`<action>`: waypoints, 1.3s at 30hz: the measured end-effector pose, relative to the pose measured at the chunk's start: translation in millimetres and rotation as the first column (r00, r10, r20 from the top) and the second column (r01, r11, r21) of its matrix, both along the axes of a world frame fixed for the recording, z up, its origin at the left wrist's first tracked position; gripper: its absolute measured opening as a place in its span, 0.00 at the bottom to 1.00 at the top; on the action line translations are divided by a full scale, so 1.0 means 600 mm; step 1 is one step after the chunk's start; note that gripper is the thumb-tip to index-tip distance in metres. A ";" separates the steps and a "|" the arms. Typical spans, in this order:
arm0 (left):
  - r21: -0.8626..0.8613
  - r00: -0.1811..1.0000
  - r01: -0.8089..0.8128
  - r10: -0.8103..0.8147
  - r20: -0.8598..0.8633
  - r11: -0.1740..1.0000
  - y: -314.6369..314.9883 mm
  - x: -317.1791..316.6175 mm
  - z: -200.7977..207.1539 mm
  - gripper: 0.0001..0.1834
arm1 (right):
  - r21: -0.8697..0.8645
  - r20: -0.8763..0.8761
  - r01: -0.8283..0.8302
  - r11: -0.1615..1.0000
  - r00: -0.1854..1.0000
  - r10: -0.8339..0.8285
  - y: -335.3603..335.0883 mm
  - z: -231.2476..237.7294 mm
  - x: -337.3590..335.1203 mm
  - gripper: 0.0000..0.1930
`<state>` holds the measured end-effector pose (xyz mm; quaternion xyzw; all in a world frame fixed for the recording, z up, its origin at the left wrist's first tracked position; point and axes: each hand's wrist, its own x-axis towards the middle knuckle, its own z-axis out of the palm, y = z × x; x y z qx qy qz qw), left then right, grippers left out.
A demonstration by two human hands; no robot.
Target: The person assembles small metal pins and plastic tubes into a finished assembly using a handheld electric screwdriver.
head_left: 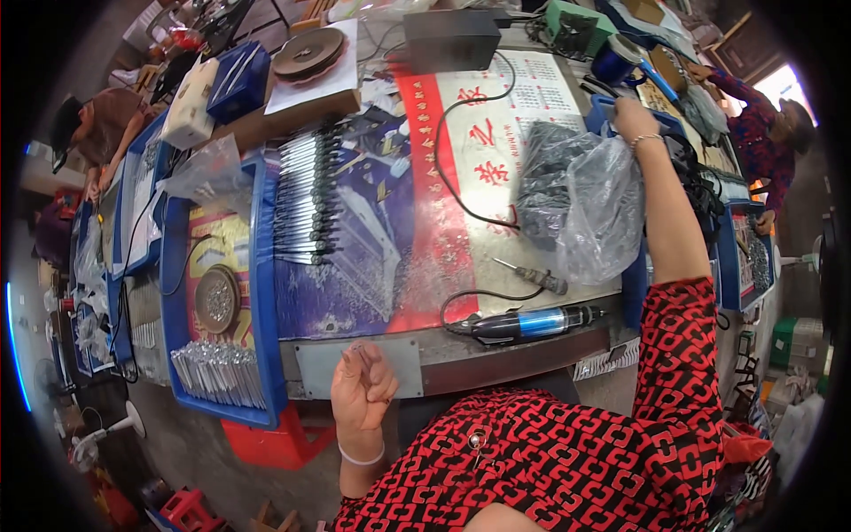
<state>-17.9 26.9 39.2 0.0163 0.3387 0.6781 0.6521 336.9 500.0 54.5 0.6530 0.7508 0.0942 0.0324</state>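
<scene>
1. My right hand (638,122) reaches over a blue plastic bin (597,112) by the bench's (514,362) right edge, well back from the front edge; its fingers bend downward; their tips are hidden, so I cannot tell whether they pinch anything.
2. To reach well, I judge I should carry my forearm high above the clear, crinkled plastic bag (607,213) with its dark grey contents, then lift straight up; dragging could snag the film.
3. My right arm stretches far forward, elbow nearly straight; my left hand (363,390) is raised palm inward before a flat grey metal plate (403,365) at the front edge, fingers curled together; whether they pinch something small, I cannot tell.
</scene>
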 end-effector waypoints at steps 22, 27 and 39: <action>0.012 0.985 0.130 -0.131 0.114 0.991 -0.048 0.008 -0.033 0.20 | -0.160 -0.708 -0.881 0.445 0.417 0.570 -0.518 -0.054 -0.378 0.08; 0.034 0.981 0.126 -0.130 0.146 0.991 -0.062 0.009 -0.039 0.19 | -0.208 -0.643 -0.822 0.531 0.524 0.559 -0.515 -0.076 -0.400 0.07; 0.076 0.973 0.136 -0.147 0.177 0.988 -0.074 -0.005 -0.050 0.18 | -0.154 -0.828 -0.736 0.659 0.460 0.320 -0.520 -0.031 -0.349 0.07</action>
